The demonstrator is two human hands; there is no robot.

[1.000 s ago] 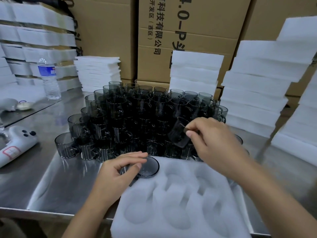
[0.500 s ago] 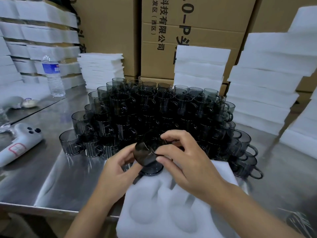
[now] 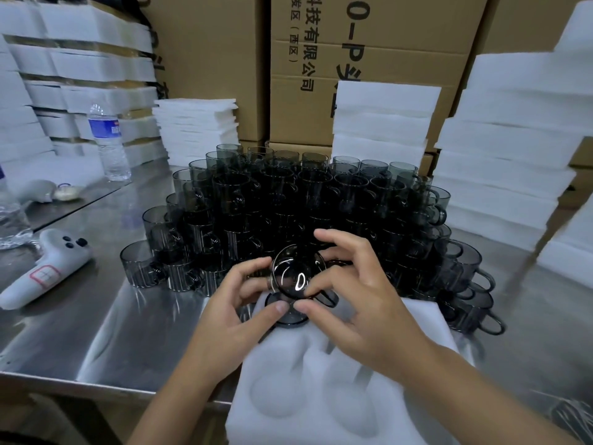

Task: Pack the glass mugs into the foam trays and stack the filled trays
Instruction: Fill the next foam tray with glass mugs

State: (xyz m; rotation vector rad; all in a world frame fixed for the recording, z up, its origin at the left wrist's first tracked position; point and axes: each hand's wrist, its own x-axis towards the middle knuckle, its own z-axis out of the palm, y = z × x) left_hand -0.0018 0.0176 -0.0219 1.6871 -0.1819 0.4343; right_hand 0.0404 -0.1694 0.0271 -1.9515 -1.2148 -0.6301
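Observation:
A white foam tray [image 3: 308, 393] with round pockets lies at the table's front edge. Over its far left pocket both hands hold one smoky glass mug [image 3: 293, 277], tipped so its mouth or base faces me. My left hand [image 3: 237, 313] pinches it from the left and below, my right hand [image 3: 356, 300] from the right and above. Just under it a second dark mug [image 3: 290, 319] sits in the pocket. Behind them stands a big stacked cluster of the same mugs [image 3: 288, 203].
The metal table [image 3: 96, 332] carries a white handheld device [image 3: 45, 268] and a water bottle [image 3: 107, 142] at the left. Stacks of white foam [image 3: 503, 162] stand at the right and back, with cardboard boxes [image 3: 288, 75] behind. More mugs [image 3: 465, 284] lie at the tray's right.
My right hand brought a mug from the cluster down to the tray's far left pocket. My left hand rose from the mug in that pocket to grip it too. The mug has turned to face me.

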